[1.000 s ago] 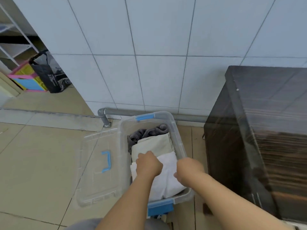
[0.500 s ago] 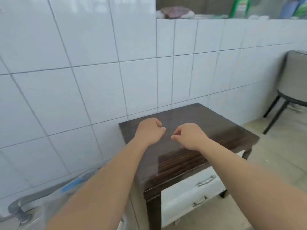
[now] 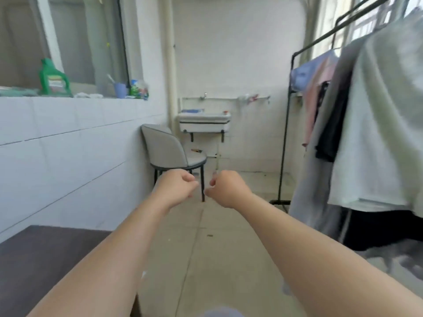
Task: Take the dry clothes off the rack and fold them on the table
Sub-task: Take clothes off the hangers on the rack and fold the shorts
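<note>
A black metal clothes rack (image 3: 284, 133) stands on the right. On it hang a pale white garment (image 3: 375, 133), a grey one (image 3: 318, 175), a black one (image 3: 332, 133), a pink one (image 3: 312, 92) and a blue one (image 3: 302, 76). The dark wooden table (image 3: 45, 252) shows at the lower left. My left hand (image 3: 176, 187) and my right hand (image 3: 225, 188) are stretched out in front of me, side by side in mid air. Both have curled fingers and hold nothing. They are well left of the hanging clothes.
A grey chair (image 3: 169, 149) stands against the tiled wall ahead, with a white wall sink (image 3: 203, 122) behind it. A green detergent bottle (image 3: 53, 80) and a blue cup (image 3: 120, 90) sit on the ledge at the left. Tiled floor runs between table and rack.
My view has swung up and to the right, from the plastic bin of folded clothes, past the table, to the rack. My hands left the bin and stay curled and empty.
</note>
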Action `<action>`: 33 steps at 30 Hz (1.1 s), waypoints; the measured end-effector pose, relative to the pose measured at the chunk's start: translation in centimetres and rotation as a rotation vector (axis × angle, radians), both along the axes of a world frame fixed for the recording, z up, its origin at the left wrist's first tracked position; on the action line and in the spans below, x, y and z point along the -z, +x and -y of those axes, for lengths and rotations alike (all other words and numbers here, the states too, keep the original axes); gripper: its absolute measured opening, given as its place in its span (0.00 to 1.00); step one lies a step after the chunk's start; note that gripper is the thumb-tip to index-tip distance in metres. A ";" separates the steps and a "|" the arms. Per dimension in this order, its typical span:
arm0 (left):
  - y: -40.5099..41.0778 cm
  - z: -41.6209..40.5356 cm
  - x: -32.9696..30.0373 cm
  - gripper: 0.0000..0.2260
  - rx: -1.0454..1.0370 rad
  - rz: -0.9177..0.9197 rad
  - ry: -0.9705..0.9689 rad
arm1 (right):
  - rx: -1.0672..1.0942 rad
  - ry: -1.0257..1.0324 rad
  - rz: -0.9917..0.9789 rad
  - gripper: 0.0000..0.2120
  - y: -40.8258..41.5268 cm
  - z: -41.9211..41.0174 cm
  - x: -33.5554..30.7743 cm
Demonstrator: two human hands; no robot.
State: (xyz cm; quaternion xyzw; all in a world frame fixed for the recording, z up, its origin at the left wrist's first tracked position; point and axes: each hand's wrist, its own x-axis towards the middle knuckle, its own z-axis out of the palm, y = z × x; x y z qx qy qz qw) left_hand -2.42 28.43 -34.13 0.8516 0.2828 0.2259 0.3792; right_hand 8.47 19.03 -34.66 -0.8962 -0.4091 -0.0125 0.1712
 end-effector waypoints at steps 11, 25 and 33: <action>18.0 -0.7 -3.0 0.05 0.468 0.061 -0.164 | 0.435 0.028 0.050 0.11 11.8 0.2 -3.7; 27.8 7.6 -25.5 0.13 0.977 0.266 -0.230 | 0.857 0.336 0.320 0.22 11.7 6.9 -25.8; 25.5 13.7 -35.6 0.08 1.189 0.089 -0.188 | 1.145 0.257 0.263 0.14 8.8 13.0 -36.6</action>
